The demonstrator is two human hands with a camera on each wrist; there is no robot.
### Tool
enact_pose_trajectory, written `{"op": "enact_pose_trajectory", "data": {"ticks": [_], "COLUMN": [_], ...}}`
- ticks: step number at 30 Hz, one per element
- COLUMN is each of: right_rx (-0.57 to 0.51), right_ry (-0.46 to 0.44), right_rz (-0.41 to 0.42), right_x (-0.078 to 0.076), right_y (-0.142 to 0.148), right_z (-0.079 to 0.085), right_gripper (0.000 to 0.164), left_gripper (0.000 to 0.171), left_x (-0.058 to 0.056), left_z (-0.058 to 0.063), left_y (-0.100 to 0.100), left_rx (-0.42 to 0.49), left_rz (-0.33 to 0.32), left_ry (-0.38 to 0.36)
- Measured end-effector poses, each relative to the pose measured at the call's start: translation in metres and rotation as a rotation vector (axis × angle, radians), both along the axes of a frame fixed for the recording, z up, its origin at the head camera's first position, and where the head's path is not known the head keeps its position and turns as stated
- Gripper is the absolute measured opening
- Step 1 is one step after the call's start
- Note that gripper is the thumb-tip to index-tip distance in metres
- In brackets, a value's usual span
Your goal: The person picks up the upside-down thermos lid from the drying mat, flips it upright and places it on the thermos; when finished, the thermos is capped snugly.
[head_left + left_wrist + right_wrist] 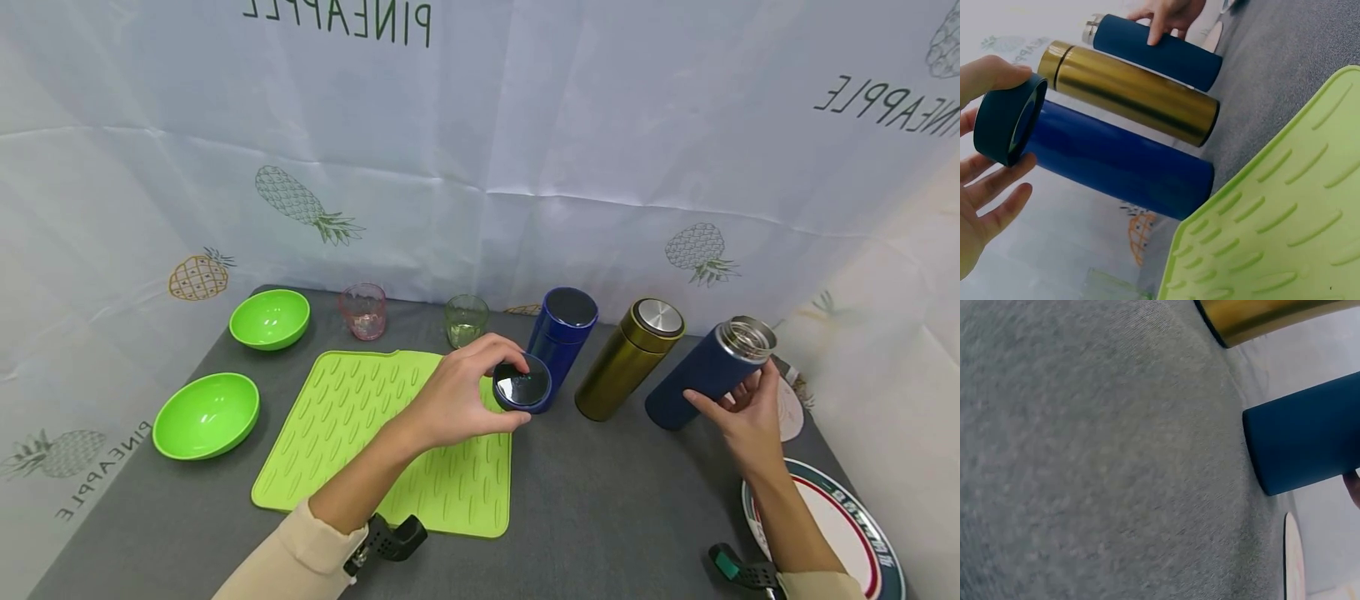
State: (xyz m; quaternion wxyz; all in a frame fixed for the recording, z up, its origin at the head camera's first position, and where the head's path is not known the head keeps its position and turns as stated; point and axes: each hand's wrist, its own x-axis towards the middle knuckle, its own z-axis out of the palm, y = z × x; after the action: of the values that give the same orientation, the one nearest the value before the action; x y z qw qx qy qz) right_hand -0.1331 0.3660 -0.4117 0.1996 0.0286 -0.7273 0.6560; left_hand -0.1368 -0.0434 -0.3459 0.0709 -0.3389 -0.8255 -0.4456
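Observation:
In the head view my left hand (467,392) pinches a dark blue bottle lid (522,383) between thumb and fingers, its glossy black top facing up. The left wrist view shows the lid's hollow underside edge in the fingers of that hand. My right hand (742,408) grips a dark blue thermos (693,379) around its upper body. That thermos is uncapped, with a bare steel mouth, and its base meets the table in the right wrist view (1310,434). A shiny blue thermos (558,333) stands behind the lid, and a gold thermos (628,362) with its cap on stands between the two.
A green ribbed mat (337,442) lies left of centre on the grey table (600,508). Two green bowls (206,417) sit at the left. A pink glass (363,312) and a green glass (466,321) stand behind the mat. A rimmed plate (840,508) lies at the right.

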Motion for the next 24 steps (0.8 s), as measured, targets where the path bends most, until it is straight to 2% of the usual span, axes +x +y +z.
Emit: {"op": "enact_pose_trajectory", "data": {"ticks": [8,17,21,24], "right_rx": [0.039,0.237,0.266,0.346], "right_ry": [0.009,-0.008,0.002,-0.013], "right_rz": [0.023,0.076,0.153,0.176], "right_x": [0.004,0.027,0.034,0.039], "right_y": [0.003,0.005,0.0,-0.005], "right_z": [0.004,0.026,0.035,0.04], "right_gripper": [0.112,0.109,0.11,0.109], "left_gripper": [0.042,0.041,0.041,0.04], "left_x": [-0.001,-0.003,-0.003,-0.004], "left_z": [0.001,0.008,0.013,0.017], "left_y": [0.0,0.001,0.001,0.003], "left_rx": [-0.008,-0.001,0.005,0.006], "left_rz": [0.004,0.008,0.0,-0.008], "left_ry": [0.006,0.04,0.053,0.058]}}
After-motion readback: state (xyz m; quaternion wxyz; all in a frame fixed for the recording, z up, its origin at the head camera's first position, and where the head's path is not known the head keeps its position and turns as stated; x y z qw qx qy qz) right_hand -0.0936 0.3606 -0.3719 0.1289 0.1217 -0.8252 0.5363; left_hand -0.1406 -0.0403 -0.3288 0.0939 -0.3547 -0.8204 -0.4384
